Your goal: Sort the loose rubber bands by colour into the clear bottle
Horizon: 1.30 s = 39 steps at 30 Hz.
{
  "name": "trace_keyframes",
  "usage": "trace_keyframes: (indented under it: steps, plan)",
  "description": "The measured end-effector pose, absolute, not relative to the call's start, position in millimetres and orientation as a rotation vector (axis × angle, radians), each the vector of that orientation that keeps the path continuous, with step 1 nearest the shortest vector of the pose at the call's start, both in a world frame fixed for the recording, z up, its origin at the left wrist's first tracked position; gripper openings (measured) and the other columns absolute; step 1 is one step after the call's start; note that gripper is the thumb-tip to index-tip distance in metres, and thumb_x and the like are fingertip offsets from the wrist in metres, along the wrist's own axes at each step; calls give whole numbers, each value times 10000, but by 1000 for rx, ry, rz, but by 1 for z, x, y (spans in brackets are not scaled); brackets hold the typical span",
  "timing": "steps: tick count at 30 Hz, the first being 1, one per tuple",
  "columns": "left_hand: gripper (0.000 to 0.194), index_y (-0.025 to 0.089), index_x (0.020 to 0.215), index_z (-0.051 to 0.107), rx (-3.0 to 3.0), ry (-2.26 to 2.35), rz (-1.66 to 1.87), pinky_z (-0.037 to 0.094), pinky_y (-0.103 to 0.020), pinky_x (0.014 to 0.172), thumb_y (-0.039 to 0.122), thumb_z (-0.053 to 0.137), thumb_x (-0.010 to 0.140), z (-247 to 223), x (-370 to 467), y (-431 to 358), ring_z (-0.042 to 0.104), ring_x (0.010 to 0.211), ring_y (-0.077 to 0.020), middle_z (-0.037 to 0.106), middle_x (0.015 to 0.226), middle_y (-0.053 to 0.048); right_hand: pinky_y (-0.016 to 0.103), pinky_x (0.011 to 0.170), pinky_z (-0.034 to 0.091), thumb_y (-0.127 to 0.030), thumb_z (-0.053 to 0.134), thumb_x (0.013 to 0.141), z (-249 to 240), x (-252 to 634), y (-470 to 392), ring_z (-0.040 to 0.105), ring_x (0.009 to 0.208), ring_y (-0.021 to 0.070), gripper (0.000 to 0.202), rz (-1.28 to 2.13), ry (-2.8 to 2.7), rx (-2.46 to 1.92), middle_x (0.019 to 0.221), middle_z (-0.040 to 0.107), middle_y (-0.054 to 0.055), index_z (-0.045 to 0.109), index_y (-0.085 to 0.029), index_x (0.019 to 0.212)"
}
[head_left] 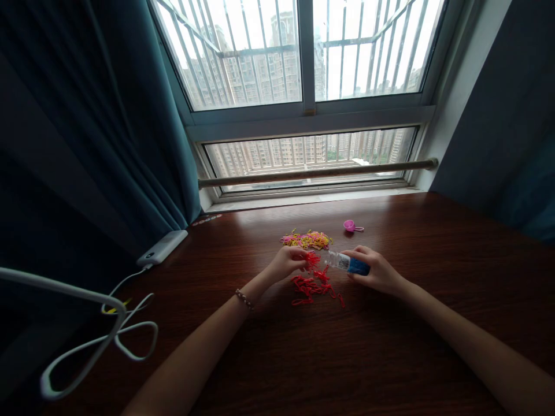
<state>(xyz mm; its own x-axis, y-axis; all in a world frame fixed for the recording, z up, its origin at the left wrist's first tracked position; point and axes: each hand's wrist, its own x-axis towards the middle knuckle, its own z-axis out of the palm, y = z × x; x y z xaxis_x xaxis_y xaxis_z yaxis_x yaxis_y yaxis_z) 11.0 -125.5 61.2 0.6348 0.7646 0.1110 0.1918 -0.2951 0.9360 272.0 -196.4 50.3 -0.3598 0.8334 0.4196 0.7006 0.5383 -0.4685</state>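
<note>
Holding a clear-necked bottle in the right hand, with fingers clamped around the blue end; tilted almost flat, mouth toward the left edge of the desk. Reaching with the left hand to red pieces just beside that mouth, with thumb and fingertips drawn together there; cannot tell whether pinched on any. Noting more red pieces scattered loose, farther from the far edge; a pile of pink and yellow pieces beyond, toward that edge; a pink scoop to the right, closer to it again; a white device near the far left corner. Judging the step in hand as handling red pieces at the bottle mouth. Probably calling for a steady bottle and a fine, well-aligned pinch.
</note>
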Motion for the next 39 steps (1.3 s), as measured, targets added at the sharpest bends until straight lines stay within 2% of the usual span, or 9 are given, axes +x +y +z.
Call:
trace_keyframes:
  steps: [7,13,17,24,29,31,35,39]
  plan:
    - [74,117,713,667,2187,840,695,412,-189,559,118,596,691,67,21,-141,500,629,-95,558,699,-20,293,732,450,-254,605,690,50,266,-203,534,821,185,482,237,-2268,-1213,925,547,53,540,-252,1167]
    - [55,122,736,646,2335,847,728,387,-197,572,123,608,696,61,26,-148,479,627,-94,565,710,-15,306,729,446,-244,601,688,52,261,-208,522,824,192,504,195,-2321,-1214,932,552,57,524,-253,1185]
    - [154,122,812,609,2178,892,778,424,-205,601,107,630,661,58,27,-149,528,646,-104,607,732,-11,303,729,446,-236,600,686,50,259,-209,521,823,190,503,207,-2317,-1207,923,550,55,523,-250,1183]
    - [166,107,845,643,1959,812,732,484,-267,731,109,573,695,76,29,-152,591,794,-153,650,849,-60,286,725,451,-246,608,690,46,260,-208,537,816,183,490,256,-2255,-1222,918,552,47,528,-261,1173]
    - [361,111,1002,576,1671,733,686,477,-326,807,91,634,646,78,26,-149,602,896,-182,649,969,-95,284,723,451,-258,608,697,45,262,-207,544,806,180,465,312,-2208,-1263,918,552,45,537,-250,1156]
    - [401,106,1007,555,1592,691,713,479,-331,805,101,670,623,73,26,-146,608,891,-184,648,965,-104,282,722,450,-260,606,700,45,262,-207,546,802,178,457,331,-2197,-1271,916,553,44,540,-246,1152]
    - [229,92,845,612,1677,743,801,488,-306,767,158,685,638,68,26,-145,615,782,-155,659,857,-78,277,720,450,-262,604,704,46,262,-207,548,796,175,459,365,-2191,-1242,926,553,47,534,-236,1157]
    - [104,114,750,654,1919,729,888,480,-270,730,203,652,696,71,27,-148,600,768,-155,660,804,-62,277,732,448,-251,605,705,48,260,-210,547,813,177,466,385,-2203,-1207,938,551,47,527,-237,1164]
